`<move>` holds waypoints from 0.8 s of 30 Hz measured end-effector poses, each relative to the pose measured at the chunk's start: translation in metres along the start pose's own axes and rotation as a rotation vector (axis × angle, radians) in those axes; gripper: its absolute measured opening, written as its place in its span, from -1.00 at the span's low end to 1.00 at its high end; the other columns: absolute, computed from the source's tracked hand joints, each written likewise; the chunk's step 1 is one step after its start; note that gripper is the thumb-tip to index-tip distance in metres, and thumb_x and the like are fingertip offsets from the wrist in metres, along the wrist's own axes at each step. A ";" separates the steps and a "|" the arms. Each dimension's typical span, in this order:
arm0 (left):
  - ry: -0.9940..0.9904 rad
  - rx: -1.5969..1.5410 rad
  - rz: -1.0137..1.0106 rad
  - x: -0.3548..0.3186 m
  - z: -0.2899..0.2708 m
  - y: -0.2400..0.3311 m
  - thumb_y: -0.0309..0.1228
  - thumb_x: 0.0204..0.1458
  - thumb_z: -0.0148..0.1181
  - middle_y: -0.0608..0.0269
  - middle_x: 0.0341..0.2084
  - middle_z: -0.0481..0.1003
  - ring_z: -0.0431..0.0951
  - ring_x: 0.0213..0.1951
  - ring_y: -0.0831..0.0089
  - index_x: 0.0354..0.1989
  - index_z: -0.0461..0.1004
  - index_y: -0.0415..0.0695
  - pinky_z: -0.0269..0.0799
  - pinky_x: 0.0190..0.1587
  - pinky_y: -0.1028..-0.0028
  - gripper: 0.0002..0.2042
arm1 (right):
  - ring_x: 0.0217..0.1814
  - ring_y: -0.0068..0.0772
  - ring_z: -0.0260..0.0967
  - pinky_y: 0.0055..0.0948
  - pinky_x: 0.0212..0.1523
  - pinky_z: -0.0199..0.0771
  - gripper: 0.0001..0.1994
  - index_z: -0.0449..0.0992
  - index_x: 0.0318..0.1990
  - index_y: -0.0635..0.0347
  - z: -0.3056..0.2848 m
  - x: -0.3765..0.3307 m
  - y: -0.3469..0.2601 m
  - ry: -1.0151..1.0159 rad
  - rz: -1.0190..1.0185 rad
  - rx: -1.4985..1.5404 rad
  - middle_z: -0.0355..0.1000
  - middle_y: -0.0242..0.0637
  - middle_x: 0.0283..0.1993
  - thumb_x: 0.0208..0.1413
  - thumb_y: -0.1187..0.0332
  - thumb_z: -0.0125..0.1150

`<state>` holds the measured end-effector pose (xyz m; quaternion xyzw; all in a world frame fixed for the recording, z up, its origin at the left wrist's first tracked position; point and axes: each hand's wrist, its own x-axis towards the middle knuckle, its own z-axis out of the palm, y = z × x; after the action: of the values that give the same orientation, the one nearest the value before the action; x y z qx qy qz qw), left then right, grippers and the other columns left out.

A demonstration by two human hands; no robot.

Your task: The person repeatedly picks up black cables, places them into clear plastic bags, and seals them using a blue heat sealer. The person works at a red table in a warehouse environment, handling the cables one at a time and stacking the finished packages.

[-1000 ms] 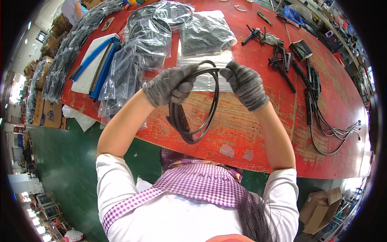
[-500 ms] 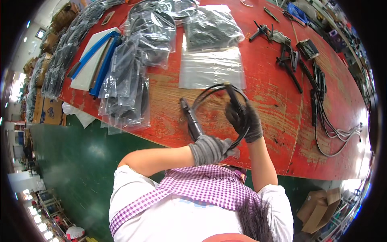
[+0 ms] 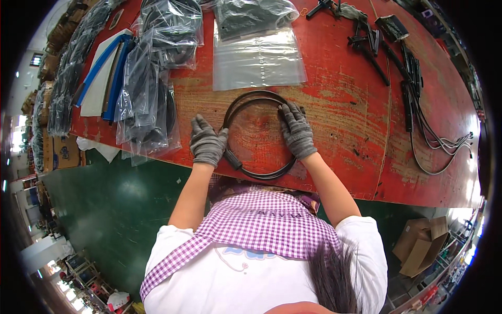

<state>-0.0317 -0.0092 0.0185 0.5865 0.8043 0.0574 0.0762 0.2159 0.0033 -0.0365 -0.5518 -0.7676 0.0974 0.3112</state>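
Note:
A black cable wound into a round coil (image 3: 250,100) lies flat on the worn red table (image 3: 345,104), near its front edge. My left hand (image 3: 207,142), in a grey knit glove, presses on the coil's left side beside a thick black connector (image 3: 232,158). My right hand (image 3: 296,131), also gloved, lies with fingers spread on the coil's right side. A clear flat plastic bag (image 3: 259,57) lies just beyond the coil.
Bagged black cable coils (image 3: 149,78) are piled at the left, with blue and white flat sheets (image 3: 102,73) beside them. Loose black cables and connectors (image 3: 418,110) lie at the right. A green floor (image 3: 120,209) runs below the table edge, and cardboard boxes (image 3: 423,243) stand lower right.
The coil, held up in both hands a second ago, has come down onto the table. Both hands now press it flat.

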 end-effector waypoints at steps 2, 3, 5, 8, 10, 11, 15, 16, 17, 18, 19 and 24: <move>-0.099 -0.215 -0.126 0.003 -0.004 0.000 -0.25 -0.23 0.19 -0.20 0.09 0.09 0.24 0.06 -0.05 0.20 -0.10 -0.26 0.24 0.05 0.22 -0.19 | 0.11 -0.01 0.16 -0.13 0.19 0.02 -0.65 0.29 0.01 0.21 0.007 0.006 -0.003 0.037 0.016 -0.020 0.23 -0.02 0.05 0.02 0.41 -0.02; -0.051 -0.211 -0.025 0.000 0.000 0.001 -0.25 -0.23 0.19 -0.20 0.08 0.10 0.24 0.05 -0.05 0.19 -0.09 -0.25 0.24 0.05 0.22 -0.20 | 0.10 0.01 0.16 -0.14 0.18 0.05 -0.66 0.29 0.01 0.22 0.010 0.007 -0.004 0.057 0.027 -0.032 0.23 -0.01 0.05 0.02 0.42 -0.02; 0.052 -0.218 0.180 -0.007 0.002 0.020 -0.26 -0.24 0.18 -0.21 0.06 0.12 0.26 0.03 -0.05 0.18 -0.05 -0.24 0.24 0.05 0.22 -0.22 | 0.10 0.01 0.16 -0.14 0.18 0.04 -0.66 0.29 0.00 0.25 0.013 0.010 -0.003 0.047 0.025 -0.030 0.23 0.00 0.04 0.03 0.42 -0.05; -0.014 -0.322 0.545 -0.025 0.028 0.064 -0.21 -0.20 0.14 -0.20 0.03 0.17 0.21 0.06 -0.02 0.14 0.04 -0.24 0.12 0.12 0.21 -0.30 | 0.14 -0.05 0.13 -0.14 0.22 -0.03 -0.64 0.27 0.01 0.27 0.012 0.011 -0.003 -0.004 0.006 -0.015 0.22 0.02 0.05 0.02 0.40 -0.09; -0.019 -0.316 0.695 -0.025 0.051 0.077 -0.17 -0.19 0.12 -0.18 0.04 0.16 0.15 0.10 -0.02 0.14 0.05 -0.23 0.05 0.16 0.19 -0.30 | 0.15 -0.07 0.13 -0.15 0.23 -0.03 -0.63 0.26 0.02 0.26 0.003 0.012 -0.002 -0.032 0.026 0.004 0.21 0.00 0.07 0.02 0.41 -0.10; -0.072 -0.294 0.680 -0.024 0.057 0.081 -0.15 -0.19 0.13 -0.17 0.06 0.16 0.12 0.13 -0.02 0.14 0.06 -0.22 0.01 0.17 0.17 -0.30 | 0.15 -0.08 0.13 -0.15 0.23 -0.04 -0.63 0.26 0.03 0.26 -0.002 0.012 -0.003 -0.043 0.039 0.010 0.21 -0.01 0.07 0.02 0.41 -0.10; 0.007 -0.089 0.572 0.001 0.018 0.064 0.07 -0.29 0.20 -0.12 0.03 0.18 0.14 0.08 -0.04 0.10 0.21 -0.02 0.01 0.13 0.09 -0.27 | 0.12 -0.03 0.15 -0.19 0.18 0.07 -0.59 0.28 0.04 0.18 -0.012 -0.003 0.006 -0.021 0.000 -0.089 0.24 -0.02 0.04 -0.04 0.40 0.00; 0.039 -0.064 0.408 0.006 0.021 0.051 0.06 -0.31 0.23 -0.11 0.01 0.20 0.15 0.06 -0.03 0.07 0.24 -0.05 0.05 0.12 0.15 -0.28 | 0.11 -0.05 0.17 -0.19 0.18 0.09 -0.58 0.29 0.03 0.17 -0.016 -0.006 0.004 -0.032 -0.008 -0.112 0.25 -0.04 0.04 -0.06 0.37 0.04; -0.022 -0.062 0.375 0.007 0.017 0.045 0.05 -0.31 0.24 -0.11 0.01 0.20 0.16 0.05 -0.02 0.07 0.24 -0.05 0.06 0.11 0.16 -0.28 | 0.12 -0.07 0.16 -0.19 0.19 0.06 -0.58 0.29 0.04 0.19 -0.019 -0.010 0.000 -0.056 -0.007 -0.047 0.24 -0.06 0.05 -0.04 0.34 0.03; -0.081 -0.059 0.338 0.006 0.015 0.039 0.04 -0.31 0.25 -0.10 0.00 0.21 0.17 0.05 -0.01 0.07 0.24 -0.06 0.07 0.11 0.17 -0.28 | 0.13 -0.09 0.16 -0.19 0.20 0.04 -0.58 0.28 0.04 0.21 -0.021 -0.014 -0.004 -0.082 -0.008 0.019 0.24 -0.08 0.06 -0.03 0.32 0.01; -0.137 -0.055 0.305 0.004 0.012 0.034 0.03 -0.32 0.25 -0.10 -0.01 0.21 0.17 0.04 -0.01 0.06 0.24 -0.06 0.09 0.10 0.18 -0.28 | 0.14 -0.11 0.15 -0.18 0.22 0.01 -0.57 0.28 0.04 0.22 -0.021 -0.012 -0.004 -0.102 -0.010 0.085 0.23 -0.10 0.07 -0.02 0.29 -0.01; -0.126 -0.103 0.308 -0.016 0.013 0.015 0.01 -0.32 0.26 -0.08 0.00 0.21 0.17 0.04 0.02 0.07 0.23 -0.09 0.09 0.10 0.18 -0.26 | -0.01 -0.23 0.22 -0.32 0.05 0.19 -0.69 0.33 -0.09 0.14 -0.051 0.045 0.131 0.100 0.117 -0.278 0.29 -0.22 -0.03 0.02 0.23 -0.01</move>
<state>-0.0105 -0.0202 0.0094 0.7005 0.6946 0.0728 0.1466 0.3395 0.0831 -0.0444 -0.6375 -0.7238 -0.0194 0.2632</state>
